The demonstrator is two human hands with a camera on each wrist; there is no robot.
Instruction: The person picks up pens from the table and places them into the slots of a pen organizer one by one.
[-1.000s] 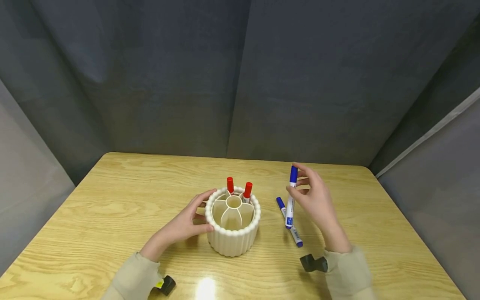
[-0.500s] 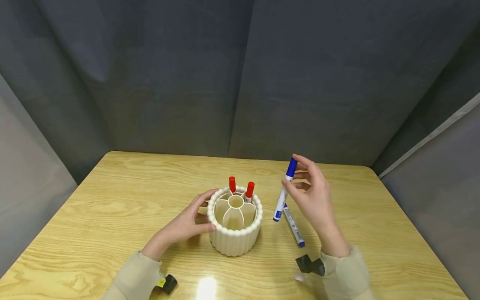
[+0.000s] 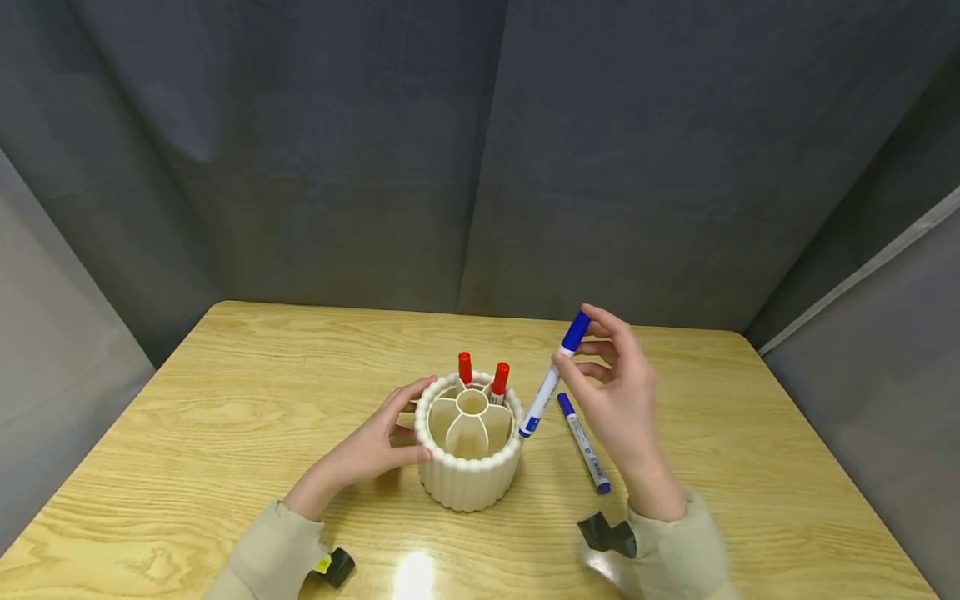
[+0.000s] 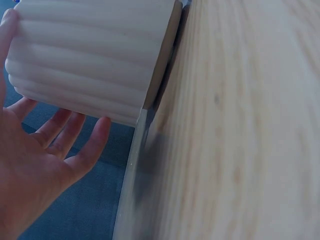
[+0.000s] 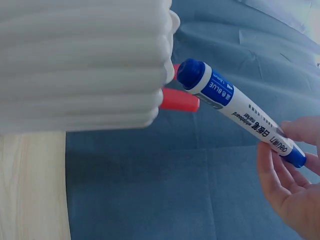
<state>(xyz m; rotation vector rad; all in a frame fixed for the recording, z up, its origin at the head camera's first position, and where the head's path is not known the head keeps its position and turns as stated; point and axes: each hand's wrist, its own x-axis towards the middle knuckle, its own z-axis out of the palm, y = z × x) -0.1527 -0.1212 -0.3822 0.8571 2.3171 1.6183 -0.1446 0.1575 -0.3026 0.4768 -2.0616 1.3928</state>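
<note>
A cream pen holder [image 3: 468, 483] with a beaded rim, ribbed sides and petal-shaped compartments stands upright on the table. My left hand [image 3: 375, 446] grips it from the left, thumb at the near rim and fingers round the far side; the left wrist view shows these fingers [image 4: 95, 145] against the ribbed wall. Two red-capped markers [image 3: 499, 380] stand in its rear compartments. My right hand [image 3: 618, 400] pinches a blue whiteboard marker [image 3: 551, 379] near its capped upper end. This marker slants down to the left, its blue lower end right at the holder's right rim.
A second blue marker [image 3: 585, 446] lies on the wooden table [image 3: 225, 400], right of the holder and below the right hand. Dark grey curtains [image 3: 360, 167] hang behind the table, with lighter panels at both sides.
My right hand has carried the blue marker left and slightly up, from over the lying marker to the holder's rim, tilting it more. The left hand keeps its grip on the holder.
</note>
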